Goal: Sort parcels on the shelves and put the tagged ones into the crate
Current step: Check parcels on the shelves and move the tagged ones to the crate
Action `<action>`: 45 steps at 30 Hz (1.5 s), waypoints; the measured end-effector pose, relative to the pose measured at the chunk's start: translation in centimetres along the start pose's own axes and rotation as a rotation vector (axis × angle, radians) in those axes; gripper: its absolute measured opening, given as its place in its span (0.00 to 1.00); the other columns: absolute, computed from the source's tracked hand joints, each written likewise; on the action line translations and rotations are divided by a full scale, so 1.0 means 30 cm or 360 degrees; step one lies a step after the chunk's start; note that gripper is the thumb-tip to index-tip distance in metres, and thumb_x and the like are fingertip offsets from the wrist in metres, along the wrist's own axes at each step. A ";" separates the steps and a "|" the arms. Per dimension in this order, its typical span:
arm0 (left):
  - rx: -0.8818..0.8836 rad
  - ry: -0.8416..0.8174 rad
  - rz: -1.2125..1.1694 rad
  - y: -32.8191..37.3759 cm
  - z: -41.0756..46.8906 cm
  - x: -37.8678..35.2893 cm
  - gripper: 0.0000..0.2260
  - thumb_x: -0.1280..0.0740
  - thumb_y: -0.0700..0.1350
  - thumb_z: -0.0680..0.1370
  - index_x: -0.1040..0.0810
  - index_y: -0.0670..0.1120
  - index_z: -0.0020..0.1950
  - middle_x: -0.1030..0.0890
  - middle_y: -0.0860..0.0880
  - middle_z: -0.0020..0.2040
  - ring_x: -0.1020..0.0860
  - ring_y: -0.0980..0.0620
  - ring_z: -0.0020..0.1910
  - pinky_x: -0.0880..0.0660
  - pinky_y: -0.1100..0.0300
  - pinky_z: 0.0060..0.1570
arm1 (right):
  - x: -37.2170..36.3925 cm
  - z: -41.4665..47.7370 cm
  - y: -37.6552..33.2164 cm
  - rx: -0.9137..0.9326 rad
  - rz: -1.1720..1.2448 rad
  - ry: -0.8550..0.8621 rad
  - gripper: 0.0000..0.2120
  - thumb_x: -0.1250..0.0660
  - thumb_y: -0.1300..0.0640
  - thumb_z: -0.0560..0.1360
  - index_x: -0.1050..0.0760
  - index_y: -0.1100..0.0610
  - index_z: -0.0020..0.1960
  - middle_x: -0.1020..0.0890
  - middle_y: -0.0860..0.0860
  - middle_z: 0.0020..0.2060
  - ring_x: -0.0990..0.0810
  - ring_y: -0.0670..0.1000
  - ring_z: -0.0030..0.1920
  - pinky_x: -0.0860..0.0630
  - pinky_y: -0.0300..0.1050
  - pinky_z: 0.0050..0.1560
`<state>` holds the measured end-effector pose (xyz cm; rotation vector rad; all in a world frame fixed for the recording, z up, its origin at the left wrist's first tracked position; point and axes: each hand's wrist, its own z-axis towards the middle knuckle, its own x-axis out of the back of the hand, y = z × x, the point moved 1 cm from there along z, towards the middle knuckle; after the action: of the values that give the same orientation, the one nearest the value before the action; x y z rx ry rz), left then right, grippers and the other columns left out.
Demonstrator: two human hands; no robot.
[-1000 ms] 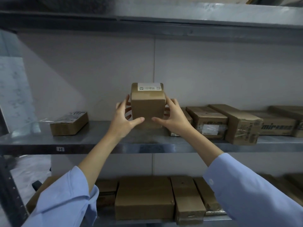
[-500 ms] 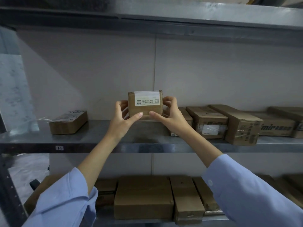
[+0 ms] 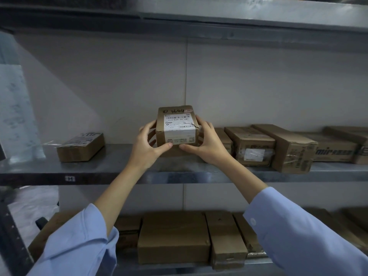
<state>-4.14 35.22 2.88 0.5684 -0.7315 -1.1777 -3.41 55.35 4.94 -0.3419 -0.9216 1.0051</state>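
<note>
A small brown cardboard parcel point(image 3: 177, 126) is held just above the middle metal shelf point(image 3: 111, 168), tilted so its top faces me. A white shipping label with barcodes covers that top, and black handwriting runs along its far edge. My left hand point(image 3: 147, 148) grips the parcel's left side, thumb under the front edge. My right hand point(image 3: 207, 144) grips its right side the same way. No crate is in view.
A flat labelled parcel point(image 3: 80, 146) lies at the left of the middle shelf. Several brown boxes point(image 3: 278, 146) stand in a row at the right. More boxes point(image 3: 175, 240) fill the lower shelf. Another shelf point(image 3: 199, 14) runs overhead.
Both hands have turned the parcel toward me, so the labelled face that pointed up and away now shows. The parcel has also come down closer to the shelf.
</note>
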 end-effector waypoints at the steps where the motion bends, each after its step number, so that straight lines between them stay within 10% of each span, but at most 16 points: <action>1: -0.0001 -0.0010 0.0000 -0.002 0.000 -0.001 0.35 0.22 0.40 0.69 0.32 0.44 0.73 0.28 0.46 0.69 0.30 0.50 0.69 0.29 0.47 0.68 | 0.001 0.003 0.002 -0.0001 0.0008 0.0017 0.45 0.21 0.52 0.68 0.42 0.53 0.78 0.34 0.51 0.71 0.33 0.42 0.65 0.34 0.20 0.55; 12: 0.0014 -0.0097 0.0021 -0.040 0.011 -0.027 0.33 0.22 0.42 0.69 0.31 0.49 0.71 0.26 0.49 0.69 0.29 0.51 0.69 0.29 0.45 0.67 | 0.043 0.033 0.032 0.0039 -0.0494 -0.0093 0.42 0.25 0.40 0.69 0.39 0.52 0.75 0.24 0.50 0.68 0.26 0.52 0.67 0.26 0.53 0.65; 32: 0.0052 -0.0296 0.0291 -0.159 0.047 -0.037 0.32 0.22 0.47 0.69 0.30 0.50 0.71 0.23 0.53 0.66 0.26 0.55 0.65 0.29 0.50 0.68 | 0.008 0.039 0.142 -0.0006 -0.0881 -0.0061 0.37 0.32 0.32 0.70 0.35 0.48 0.73 0.22 0.49 0.65 0.30 0.55 0.69 0.41 0.57 0.68; 45: -0.0447 -0.0192 0.1434 -0.019 0.068 -0.014 0.31 0.41 0.64 0.78 0.37 0.50 0.77 0.35 0.51 0.77 0.39 0.49 0.75 0.44 0.51 0.70 | 0.133 0.044 0.100 0.0070 -0.1168 -0.0187 0.44 0.40 0.27 0.71 0.43 0.49 0.79 0.36 0.50 0.76 0.46 0.53 0.78 0.49 0.58 0.74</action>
<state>-6.13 35.42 3.69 -0.0921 -0.7819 -0.4521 -5.32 60.06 5.83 0.1016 -1.0194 0.3679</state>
